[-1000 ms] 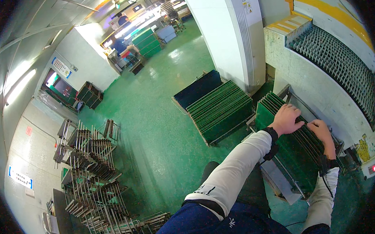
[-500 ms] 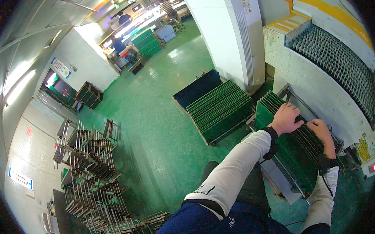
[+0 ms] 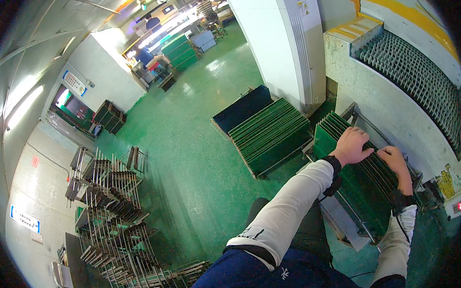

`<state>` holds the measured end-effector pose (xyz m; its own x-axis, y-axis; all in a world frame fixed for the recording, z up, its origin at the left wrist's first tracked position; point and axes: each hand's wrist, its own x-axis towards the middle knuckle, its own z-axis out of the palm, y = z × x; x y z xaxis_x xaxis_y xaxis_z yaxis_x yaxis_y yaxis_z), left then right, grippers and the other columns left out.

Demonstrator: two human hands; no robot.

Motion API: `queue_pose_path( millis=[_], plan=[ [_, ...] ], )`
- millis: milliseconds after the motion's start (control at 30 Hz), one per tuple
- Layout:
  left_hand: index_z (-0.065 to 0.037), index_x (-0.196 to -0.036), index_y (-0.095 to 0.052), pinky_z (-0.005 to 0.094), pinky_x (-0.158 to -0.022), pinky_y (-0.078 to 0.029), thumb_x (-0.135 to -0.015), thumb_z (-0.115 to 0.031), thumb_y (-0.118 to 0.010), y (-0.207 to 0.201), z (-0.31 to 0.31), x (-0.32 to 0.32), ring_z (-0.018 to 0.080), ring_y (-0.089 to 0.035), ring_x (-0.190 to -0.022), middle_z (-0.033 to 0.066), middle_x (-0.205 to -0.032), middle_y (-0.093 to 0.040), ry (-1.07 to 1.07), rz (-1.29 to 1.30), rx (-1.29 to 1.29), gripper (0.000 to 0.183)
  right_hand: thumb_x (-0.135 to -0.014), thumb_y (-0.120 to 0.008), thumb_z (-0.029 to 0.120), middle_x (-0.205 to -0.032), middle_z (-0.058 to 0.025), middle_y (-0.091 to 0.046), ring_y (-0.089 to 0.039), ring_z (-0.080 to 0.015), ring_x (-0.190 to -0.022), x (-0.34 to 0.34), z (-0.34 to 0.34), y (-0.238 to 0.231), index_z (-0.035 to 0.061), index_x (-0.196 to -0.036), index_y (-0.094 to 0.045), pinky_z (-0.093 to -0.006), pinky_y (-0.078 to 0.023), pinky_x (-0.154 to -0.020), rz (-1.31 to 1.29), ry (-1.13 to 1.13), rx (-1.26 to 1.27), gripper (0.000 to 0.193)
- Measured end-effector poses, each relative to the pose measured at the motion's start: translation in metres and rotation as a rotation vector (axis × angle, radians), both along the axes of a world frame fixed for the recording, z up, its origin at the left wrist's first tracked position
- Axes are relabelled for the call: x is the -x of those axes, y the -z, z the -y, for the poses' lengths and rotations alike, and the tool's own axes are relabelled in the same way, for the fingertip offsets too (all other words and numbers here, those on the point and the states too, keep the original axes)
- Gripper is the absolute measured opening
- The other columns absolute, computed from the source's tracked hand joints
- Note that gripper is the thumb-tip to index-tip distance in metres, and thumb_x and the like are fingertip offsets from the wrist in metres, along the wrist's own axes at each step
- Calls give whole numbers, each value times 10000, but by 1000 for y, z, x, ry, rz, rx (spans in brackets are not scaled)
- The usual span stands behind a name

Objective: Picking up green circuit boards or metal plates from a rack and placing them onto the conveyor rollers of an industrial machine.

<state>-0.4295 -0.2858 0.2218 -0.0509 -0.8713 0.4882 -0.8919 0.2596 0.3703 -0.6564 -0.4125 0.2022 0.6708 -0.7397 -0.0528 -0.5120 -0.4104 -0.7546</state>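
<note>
Thin green boards (image 3: 355, 195) stand on edge, packed side by side in a metal rack at the lower right. My left hand (image 3: 351, 146) lies over the top edges of the boards toward the far end of the row, its fingers bent around them. Nearer to me and to its right, my right hand (image 3: 395, 162) curls its fingers over the boards' upper edges too. The two hands nearly meet, thumb close to fingers. Exactly which boards each hand grips is hidden under the fingers.
A second rack of upright green boards (image 3: 269, 134) stands on the floor ahead. To its right rises a white cabinet (image 3: 272, 37). A machine with a roller bed (image 3: 409, 77) borders the right side. Stacked metal racks (image 3: 114, 218) are at left. A person (image 3: 146, 55) sits far off.
My hands and the boards show no visible movement. Far in the background, the seated person has shifted posture slightly.
</note>
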Motion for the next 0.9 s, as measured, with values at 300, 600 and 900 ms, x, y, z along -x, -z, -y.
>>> queue_pose_path(
  millis=[300,600,900],
  plan=[
    [-51,-951,-676,498,-1058,-456,-868,-464,-711,-3,-1,2,394,-645,-1091,165,-1024,-692,-4,-4,-12,422,-936,-718,332,-817,-111,-738,-656,-177,-766,3,6,8,-48,-974,-749,-360,-512,-722,15,-8,16,382],
    [-50,-948,-679,496,-1024,-468,-864,-452,-713,-3,-1,1,388,-642,-1062,160,-1013,-692,5,-8,4,412,-944,-718,321,-785,-92,-712,-629,-158,-740,1,2,1,-51,-952,-742,-358,-498,-691,14,-18,27,373],
    [-51,-947,-676,496,-1017,-470,-861,-458,-717,0,0,0,388,-640,-1059,156,-1008,-686,-2,-7,1,418,-936,-717,309,-791,-99,-710,-635,-171,-750,0,2,2,-64,-943,-734,-359,-498,-706,-7,-8,30,373]
  ],
)
